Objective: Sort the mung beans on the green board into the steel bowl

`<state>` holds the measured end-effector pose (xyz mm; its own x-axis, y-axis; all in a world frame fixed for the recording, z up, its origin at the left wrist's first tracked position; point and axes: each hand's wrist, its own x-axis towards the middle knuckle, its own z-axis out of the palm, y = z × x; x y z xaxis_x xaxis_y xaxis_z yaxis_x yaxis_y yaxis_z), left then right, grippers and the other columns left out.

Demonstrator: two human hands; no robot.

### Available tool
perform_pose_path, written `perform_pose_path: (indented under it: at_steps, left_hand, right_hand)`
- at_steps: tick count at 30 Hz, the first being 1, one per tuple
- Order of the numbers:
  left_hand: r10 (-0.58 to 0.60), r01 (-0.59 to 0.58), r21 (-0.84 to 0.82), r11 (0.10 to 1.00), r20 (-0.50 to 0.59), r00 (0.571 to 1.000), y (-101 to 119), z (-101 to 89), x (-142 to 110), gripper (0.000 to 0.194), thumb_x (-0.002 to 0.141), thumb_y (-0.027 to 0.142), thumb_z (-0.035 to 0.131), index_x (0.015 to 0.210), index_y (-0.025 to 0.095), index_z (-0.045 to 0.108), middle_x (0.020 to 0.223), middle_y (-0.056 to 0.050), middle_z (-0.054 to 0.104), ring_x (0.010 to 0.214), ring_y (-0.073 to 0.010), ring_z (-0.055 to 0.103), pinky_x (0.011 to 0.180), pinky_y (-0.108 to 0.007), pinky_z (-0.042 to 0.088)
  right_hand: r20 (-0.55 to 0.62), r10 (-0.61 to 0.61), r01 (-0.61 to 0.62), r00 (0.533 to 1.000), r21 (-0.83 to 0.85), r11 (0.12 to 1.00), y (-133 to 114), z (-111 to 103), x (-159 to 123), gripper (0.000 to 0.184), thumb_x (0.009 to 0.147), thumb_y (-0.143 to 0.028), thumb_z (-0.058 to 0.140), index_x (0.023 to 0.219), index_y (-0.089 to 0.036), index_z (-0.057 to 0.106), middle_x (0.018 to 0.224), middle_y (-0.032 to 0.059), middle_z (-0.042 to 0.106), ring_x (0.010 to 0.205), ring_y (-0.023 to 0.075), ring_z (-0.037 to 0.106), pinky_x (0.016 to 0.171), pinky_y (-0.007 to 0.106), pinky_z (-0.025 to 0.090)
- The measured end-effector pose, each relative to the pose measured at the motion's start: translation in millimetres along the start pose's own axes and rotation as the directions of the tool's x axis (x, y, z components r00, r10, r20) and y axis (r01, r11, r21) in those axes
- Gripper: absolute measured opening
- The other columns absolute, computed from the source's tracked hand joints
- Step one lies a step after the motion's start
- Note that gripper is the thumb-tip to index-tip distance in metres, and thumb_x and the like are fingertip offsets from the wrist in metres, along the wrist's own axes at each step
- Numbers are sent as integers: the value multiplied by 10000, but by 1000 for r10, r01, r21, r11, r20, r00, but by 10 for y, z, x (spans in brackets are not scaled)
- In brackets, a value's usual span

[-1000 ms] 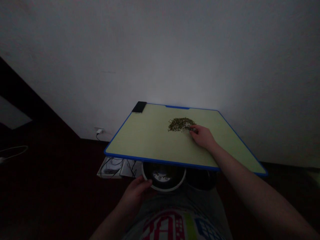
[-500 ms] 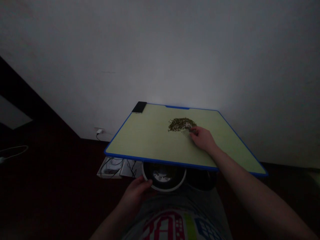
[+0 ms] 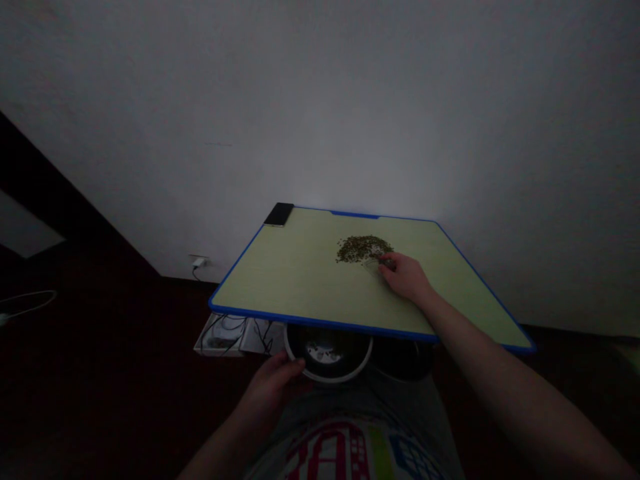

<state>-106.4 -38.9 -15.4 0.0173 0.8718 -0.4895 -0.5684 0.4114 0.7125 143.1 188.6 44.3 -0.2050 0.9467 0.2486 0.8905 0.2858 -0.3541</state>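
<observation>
A loose heap of small green-brown beans or seeds [image 3: 361, 249] lies on the pale yellow board [image 3: 290, 280], which has a blue edge. At the heap's near right side, my right hand [image 3: 406, 273] has its fingers closed on a small clear thing [image 3: 371, 264], seemingly a plastic piece; its exact kind is too dim to make out. Below the board's front edge, my left hand [image 3: 273, 383] grips the rim of a bowl [image 3: 330, 379], thumb on top. A few dark bits show inside the bowl, whose far side is hidden under the board.
A black phone [image 3: 279, 214] rests on the board's far left corner. Beneath the board are a white box [image 3: 220, 335] with cables and a dark round container [image 3: 404, 360]. Behind stands a grey wall [image 3: 350, 120], with a plugged-in charger [image 3: 199, 263] low on the left.
Almost nothing moves. The clear thing in my right hand has shifted or tilted slightly beside the heap; my left hand stays on the bowl.
</observation>
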Motion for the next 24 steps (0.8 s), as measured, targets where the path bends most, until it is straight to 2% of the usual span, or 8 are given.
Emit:
perform_pose_path:
  at_steps: [8,18,24]
  left_hand:
    - [-7,7,-12,1000,-3,1000,13,18,-15,227,710,208,690,926,141,678,973,-124,757,936,-279,689,789,-364,521]
    - [10,-10,-18,1000,8,1000,2,9,-3,227,729,202,670,947,136,681,973,-116,757,903,-271,694,749,-353,532]
    - [20,-20,-15,1000,1,1000,-30,-16,17,229,722,205,678,940,134,683,972,-123,755,912,-280,690,771,-372,526]
  right_hand:
    - [-22,-1,1,1000,-6,1000,-72,29,7,336,803,-326,532,1067,-164,664,788,61,688,718,179,611,694,275,430]
    - [-51,40,-41,998,-21,999,-50,43,44,329,796,-304,526,1056,-156,666,785,73,691,743,192,622,706,284,439]
    - [-55,-15,15,998,-9,1000,-17,63,73,329,812,-310,526,1066,-155,666,798,78,690,758,193,621,726,293,443]
